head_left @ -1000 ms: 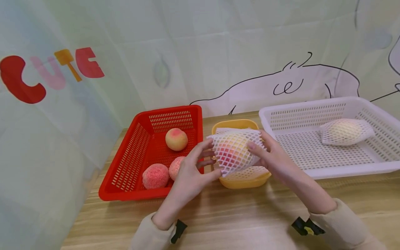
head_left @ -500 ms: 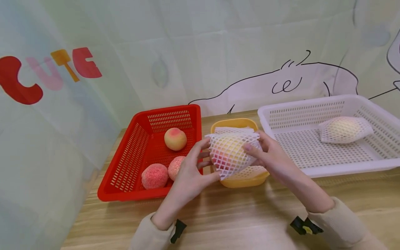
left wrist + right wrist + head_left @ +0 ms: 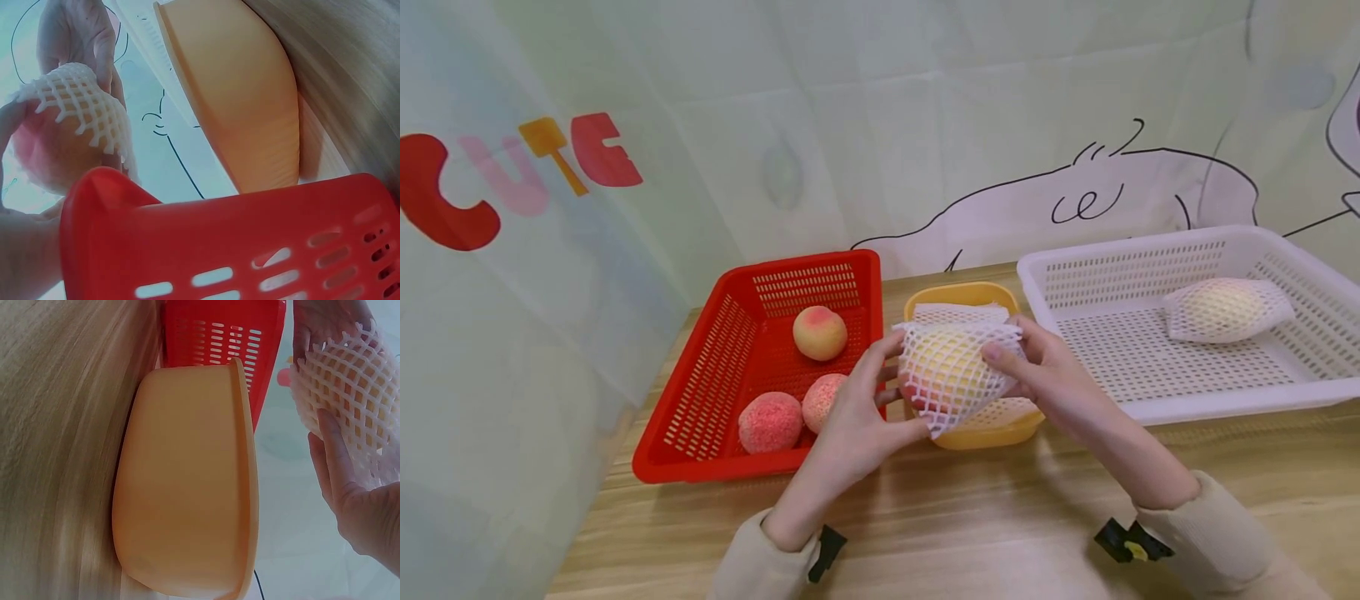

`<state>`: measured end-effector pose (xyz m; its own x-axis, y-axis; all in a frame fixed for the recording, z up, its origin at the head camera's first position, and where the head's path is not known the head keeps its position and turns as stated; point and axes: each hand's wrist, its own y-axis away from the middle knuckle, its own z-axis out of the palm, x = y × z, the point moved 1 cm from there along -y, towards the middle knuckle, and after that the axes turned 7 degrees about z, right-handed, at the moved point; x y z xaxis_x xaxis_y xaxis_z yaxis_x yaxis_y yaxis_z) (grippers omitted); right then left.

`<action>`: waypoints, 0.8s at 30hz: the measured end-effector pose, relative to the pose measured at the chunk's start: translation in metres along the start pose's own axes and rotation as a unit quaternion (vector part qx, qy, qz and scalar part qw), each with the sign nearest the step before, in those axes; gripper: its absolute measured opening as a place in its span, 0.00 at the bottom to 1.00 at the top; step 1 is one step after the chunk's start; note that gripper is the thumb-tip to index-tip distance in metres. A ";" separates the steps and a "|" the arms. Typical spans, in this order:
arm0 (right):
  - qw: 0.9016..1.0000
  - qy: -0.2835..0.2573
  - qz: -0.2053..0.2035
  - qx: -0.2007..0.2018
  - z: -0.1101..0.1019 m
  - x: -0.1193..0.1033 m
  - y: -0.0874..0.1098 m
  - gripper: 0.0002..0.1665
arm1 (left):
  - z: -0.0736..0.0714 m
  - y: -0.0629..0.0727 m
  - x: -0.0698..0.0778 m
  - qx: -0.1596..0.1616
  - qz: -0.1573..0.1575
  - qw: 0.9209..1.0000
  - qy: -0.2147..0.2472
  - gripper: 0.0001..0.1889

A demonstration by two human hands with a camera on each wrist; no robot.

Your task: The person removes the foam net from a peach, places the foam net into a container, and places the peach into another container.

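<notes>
A yellow-and-red peach (image 3: pixel 53 150) is held up between both hands, partly inside a white foam net sleeve (image 3: pixel 958 367). On its left side, the fingers and thumb of my left hand (image 3: pixel 853 421) hold the net's edge around the peach. My right hand (image 3: pixel 1052 367) grips the other end, its thumb lying across the mesh. Seen from the left wrist, bare peach skin shows below the net's edge. The right wrist view has the mesh stretched over the fruit, with the right thumb pressing on it. Both hands are above the yellow basket (image 3: pixel 992 437).
To the left stands a red basket (image 3: pixel 722 471) with three peaches: a yellowish peach (image 3: pixel 820 333), a pink peach (image 3: pixel 771 422) and another pink peach (image 3: pixel 820 400). More foam nets (image 3: pixel 958 313) lie in the yellow basket. A white basket (image 3: pixel 1247 400) at right holds a netted peach (image 3: pixel 1228 310).
The peach has turned within the net: its red side has gone down and left, and more yellow faces up. Both hands keep their hold with little movement.
</notes>
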<state>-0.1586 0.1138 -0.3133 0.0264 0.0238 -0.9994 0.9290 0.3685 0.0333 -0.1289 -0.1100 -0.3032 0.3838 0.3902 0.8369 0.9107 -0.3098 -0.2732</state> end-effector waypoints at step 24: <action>0.998 -0.058 -0.035 -0.005 0.002 0.000 0.001 0.18 | -0.001 0.000 0.002 -0.009 0.004 1.000 -0.004 0.46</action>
<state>-0.1567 0.1126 -0.3130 0.0057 -0.1104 -0.9939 0.9260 0.3757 -0.0365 -0.1284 -0.1105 -0.3013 0.3927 0.3942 0.8309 0.9044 -0.3293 -0.2713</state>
